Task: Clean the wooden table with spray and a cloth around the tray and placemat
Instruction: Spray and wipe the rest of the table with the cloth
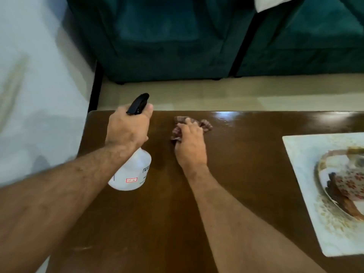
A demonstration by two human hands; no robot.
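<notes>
Head view: left hand (128,129) clasps a white spray bottle (134,172), label unreadable; right hand (190,143) presses a crumpled cloth (205,125) on table (246,154).

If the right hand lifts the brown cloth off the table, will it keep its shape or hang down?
The cloth already lies bunched in folds under the right hand, so it would probably droop limply. It looks thin, so likely light. On the glossy table it should slide easily.
</notes>
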